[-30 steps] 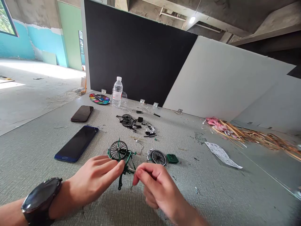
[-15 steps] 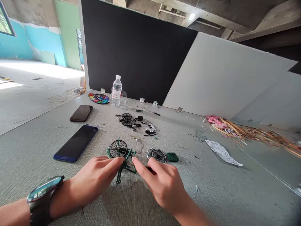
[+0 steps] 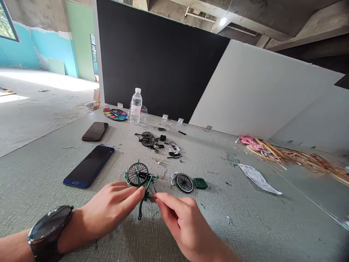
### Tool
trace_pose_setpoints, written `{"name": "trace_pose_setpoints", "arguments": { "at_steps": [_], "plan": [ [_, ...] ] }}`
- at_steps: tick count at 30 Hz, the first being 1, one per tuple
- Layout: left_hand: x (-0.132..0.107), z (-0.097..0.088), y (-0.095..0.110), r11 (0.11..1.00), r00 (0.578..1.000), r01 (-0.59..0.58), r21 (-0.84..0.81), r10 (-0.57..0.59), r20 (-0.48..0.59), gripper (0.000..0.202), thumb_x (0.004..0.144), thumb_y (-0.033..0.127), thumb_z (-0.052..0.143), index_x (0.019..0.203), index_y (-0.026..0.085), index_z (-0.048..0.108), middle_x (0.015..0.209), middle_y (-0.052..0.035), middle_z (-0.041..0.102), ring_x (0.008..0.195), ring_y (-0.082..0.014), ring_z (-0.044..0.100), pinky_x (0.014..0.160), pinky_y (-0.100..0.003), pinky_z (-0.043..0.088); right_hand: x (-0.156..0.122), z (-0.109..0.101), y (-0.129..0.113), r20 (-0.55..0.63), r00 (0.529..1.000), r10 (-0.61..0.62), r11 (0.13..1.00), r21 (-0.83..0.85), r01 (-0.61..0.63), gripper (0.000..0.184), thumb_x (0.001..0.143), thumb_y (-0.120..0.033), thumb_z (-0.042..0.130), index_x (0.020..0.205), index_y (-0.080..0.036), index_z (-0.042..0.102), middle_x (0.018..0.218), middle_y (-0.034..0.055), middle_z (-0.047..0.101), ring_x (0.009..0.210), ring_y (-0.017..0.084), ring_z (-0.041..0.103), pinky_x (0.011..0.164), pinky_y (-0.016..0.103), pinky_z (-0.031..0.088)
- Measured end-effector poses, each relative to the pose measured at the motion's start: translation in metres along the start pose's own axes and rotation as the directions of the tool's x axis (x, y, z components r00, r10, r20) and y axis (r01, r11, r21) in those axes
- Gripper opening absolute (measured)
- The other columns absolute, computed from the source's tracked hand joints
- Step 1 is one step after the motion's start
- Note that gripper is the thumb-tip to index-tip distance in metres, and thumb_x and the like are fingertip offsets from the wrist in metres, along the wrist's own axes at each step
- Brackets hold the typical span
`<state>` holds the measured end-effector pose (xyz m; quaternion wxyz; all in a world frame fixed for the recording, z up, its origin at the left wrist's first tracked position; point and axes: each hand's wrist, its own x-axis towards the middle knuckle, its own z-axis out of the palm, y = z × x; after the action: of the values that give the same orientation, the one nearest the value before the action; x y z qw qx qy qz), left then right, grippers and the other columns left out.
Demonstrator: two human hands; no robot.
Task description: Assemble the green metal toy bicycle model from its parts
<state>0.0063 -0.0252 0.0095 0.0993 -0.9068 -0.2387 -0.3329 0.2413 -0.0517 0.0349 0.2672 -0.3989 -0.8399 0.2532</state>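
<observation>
So the left hand (image 3: 110,203) is closed up, fingertips holding the green toy bike frame (image 3: 149,183), with its attached wheel (image 3: 133,176) just beyond those fingers. Right hand (image 3: 185,222) is pinched on a thin silvery piece (image 3: 152,197) right at the frame, too tiny to say what. Past the right knuckles on the surface (image 3: 240,218): a loose wheel (image 3: 184,182), then a green boxy part (image 3: 200,183).

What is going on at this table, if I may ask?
A person is handling a small green bicycle frame. The left hand rests against it, while the right hand pinches beside it, at something too small to make out. A separate wheel and a green piece lie beyond the right hand.
</observation>
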Motion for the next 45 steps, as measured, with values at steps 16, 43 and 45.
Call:
{"name": "trace_pose_setpoints", "arguments": {
  "at_steps": [16, 43, 45],
  "plan": [
    [0.003, -0.006, -0.006, 0.991, 0.992, -0.128, 0.042, 0.128, 0.006, 0.035, 0.113, 0.011, 0.019, 0.117, 0.006, 0.054, 0.061, 0.0005, 0.06, 0.046, -0.0164, 0.052, 0.047, -0.03, 0.048, 0.006, -0.005, -0.004, 0.271, 0.912, 0.306, 0.696, 0.59, -0.409, 0.044, 0.102, -0.057, 0.053, 0.099, -0.017, 0.072, 0.048, -0.0132, 0.026, 0.04, 0.007, 0.021, 0.039, 0.025, 0.017],
    [0.001, 0.009, 0.006, 0.994, 0.996, 0.093, 0.049, -0.092, -0.017, 0.032, 0.115, 0.024, 0.022, 0.096, 0.021, 0.049, 0.058, 0.0044, 0.063, 0.039, -0.0165, 0.056, 0.042, -0.03, 0.042, 0.008, 0.033, -0.007, -0.11, 0.945, 0.308, 0.838, 0.501, -0.215, 0.041, 0.082, -0.041, 0.076, 0.079, -0.026, 0.038, 0.084, -0.0011, 0.053, 0.081, 0.017, 0.057, 0.077, 0.033, 0.055],
    [0.001, 0.01, 0.006, 0.995, 0.996, 0.084, 0.046, -0.085, 0.006, 0.034, 0.115, 0.025, 0.022, 0.094, 0.021, 0.048, 0.06, 0.0037, 0.064, 0.04, -0.0169, 0.057, 0.044, -0.031, 0.043, 0.011, 0.035, -0.009, -0.127, 0.937, 0.326, 0.825, 0.522, -0.217, 0.042, 0.083, -0.037, 0.073, 0.076, -0.026, 0.033, 0.078, -0.0036, 0.047, 0.074, 0.015, 0.052, 0.071, 0.029, 0.054]
  ]
}}
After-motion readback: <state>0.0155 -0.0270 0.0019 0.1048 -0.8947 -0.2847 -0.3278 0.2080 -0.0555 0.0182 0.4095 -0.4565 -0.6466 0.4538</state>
